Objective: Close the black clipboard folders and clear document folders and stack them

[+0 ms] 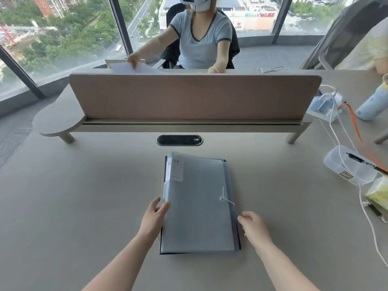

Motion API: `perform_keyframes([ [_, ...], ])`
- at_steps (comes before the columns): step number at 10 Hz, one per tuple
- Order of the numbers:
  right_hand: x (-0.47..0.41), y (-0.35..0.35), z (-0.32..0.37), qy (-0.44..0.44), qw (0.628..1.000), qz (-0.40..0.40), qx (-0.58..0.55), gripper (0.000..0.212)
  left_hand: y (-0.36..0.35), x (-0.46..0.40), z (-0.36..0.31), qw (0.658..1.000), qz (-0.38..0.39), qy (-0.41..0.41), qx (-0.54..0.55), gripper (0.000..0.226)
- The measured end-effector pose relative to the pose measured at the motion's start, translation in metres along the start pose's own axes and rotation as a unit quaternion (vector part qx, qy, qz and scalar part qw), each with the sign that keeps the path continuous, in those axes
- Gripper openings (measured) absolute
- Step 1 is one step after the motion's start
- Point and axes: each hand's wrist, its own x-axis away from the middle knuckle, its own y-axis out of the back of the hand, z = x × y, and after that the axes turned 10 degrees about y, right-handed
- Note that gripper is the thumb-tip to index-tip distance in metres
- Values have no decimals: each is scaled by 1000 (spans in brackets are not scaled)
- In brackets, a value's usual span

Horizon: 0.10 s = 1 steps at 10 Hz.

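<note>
A clear document folder (197, 206) with a string-and-button clasp lies shut on top of a stack in the middle of the table. Dark edges of a black clipboard folder (238, 234) show beneath it along the right and bottom sides. My left hand (154, 217) rests against the stack's left edge, thumb on the top folder's corner. My right hand (253, 225) touches the stack's right edge with its fingers curled. Neither hand lifts anything.
A brown divider screen (193, 97) stands across the table behind a black cable port (180, 140). At the right are a clear plastic box (348, 166) with a pen, white and orange cables, a tissue pack (378, 194) and a blue bottle (372, 103). A person sits opposite.
</note>
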Motion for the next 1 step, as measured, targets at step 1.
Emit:
perform_keyframes([
  [1, 14, 10, -15, 0, 999, -21, -28, 23, 9, 3, 5, 1000, -18, -17, 5, 83],
])
